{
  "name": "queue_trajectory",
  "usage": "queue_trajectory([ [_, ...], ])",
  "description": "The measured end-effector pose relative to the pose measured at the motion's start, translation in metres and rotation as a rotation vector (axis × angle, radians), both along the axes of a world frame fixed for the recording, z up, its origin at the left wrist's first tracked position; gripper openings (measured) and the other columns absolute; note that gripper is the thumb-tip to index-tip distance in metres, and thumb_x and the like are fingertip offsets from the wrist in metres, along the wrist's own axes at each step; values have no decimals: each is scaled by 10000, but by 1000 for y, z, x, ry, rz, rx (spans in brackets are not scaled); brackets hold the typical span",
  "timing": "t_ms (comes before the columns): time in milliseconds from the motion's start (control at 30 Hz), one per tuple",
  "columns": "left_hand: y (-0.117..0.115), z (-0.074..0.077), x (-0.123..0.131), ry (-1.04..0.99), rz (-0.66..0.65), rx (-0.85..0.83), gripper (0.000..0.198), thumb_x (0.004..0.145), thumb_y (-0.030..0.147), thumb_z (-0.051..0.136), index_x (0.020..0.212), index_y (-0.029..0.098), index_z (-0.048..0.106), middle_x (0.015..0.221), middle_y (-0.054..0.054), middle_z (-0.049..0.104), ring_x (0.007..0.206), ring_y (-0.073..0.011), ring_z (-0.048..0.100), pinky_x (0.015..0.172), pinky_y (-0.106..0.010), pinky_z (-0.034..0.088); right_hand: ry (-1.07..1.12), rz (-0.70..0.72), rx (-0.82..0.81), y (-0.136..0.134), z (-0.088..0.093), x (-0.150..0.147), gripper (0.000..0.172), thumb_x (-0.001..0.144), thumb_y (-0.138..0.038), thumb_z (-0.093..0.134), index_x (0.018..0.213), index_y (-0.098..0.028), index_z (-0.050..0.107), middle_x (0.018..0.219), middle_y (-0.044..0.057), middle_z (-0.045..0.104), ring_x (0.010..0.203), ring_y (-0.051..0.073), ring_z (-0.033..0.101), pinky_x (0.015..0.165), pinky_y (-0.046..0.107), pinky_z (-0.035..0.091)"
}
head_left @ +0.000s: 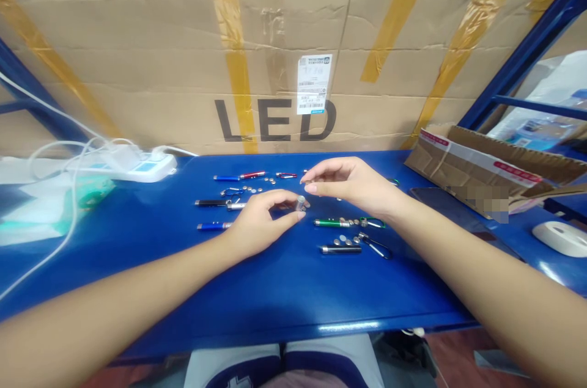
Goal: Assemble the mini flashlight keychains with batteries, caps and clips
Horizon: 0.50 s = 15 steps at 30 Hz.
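My left hand [263,220] rests on the blue table [284,290], its thumb and fingers pinched on a small silver cylinder [300,203]. Just above and right of it hovers my right hand [351,183], fingertips pinched together near the cylinder's top; what they hold is too small to make out. Small keychain flashlights lie around both hands: a green one [331,223], a dark one [340,248], blue ones [211,226] and a red one [251,175]. Several button cell batteries [348,242] lie beside them.
A white power strip [147,165] with cables sits at the left back. An open cardboard box [486,171] stands at the right, a dark phone [440,200] beside it, and a white mouse [562,236] at the far right. A big cardboard wall marked LED closes the back.
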<state>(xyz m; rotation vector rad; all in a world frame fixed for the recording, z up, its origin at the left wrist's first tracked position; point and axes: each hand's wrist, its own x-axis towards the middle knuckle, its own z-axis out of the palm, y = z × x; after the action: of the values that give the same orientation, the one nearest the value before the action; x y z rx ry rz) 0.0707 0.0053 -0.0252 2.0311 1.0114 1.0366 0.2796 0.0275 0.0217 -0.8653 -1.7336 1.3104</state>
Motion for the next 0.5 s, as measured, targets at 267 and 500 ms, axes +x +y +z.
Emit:
queue_trajectory([
  [267, 1, 0, -1, 28, -2, 56, 111, 819, 254, 707, 895, 172, 703, 912, -31, 734, 857, -167, 665, 823, -280, 534, -163, 117, 158, -1, -2, 0, 263, 713, -344, 823, 924, -192, 784, 884, 33, 682, 822, 162, 620, 768, 320, 494],
  [500, 2, -3, -1, 9, -20, 51, 108, 824, 264, 705, 879, 171, 694, 895, -31, 723, 841, -166, 662, 812, -285, 533, -173, 112, 126, 0, -7, -3, 257, 718, -318, 818, 935, -184, 784, 847, 17, 652, 774, 136, 574, 714, 295, 455],
])
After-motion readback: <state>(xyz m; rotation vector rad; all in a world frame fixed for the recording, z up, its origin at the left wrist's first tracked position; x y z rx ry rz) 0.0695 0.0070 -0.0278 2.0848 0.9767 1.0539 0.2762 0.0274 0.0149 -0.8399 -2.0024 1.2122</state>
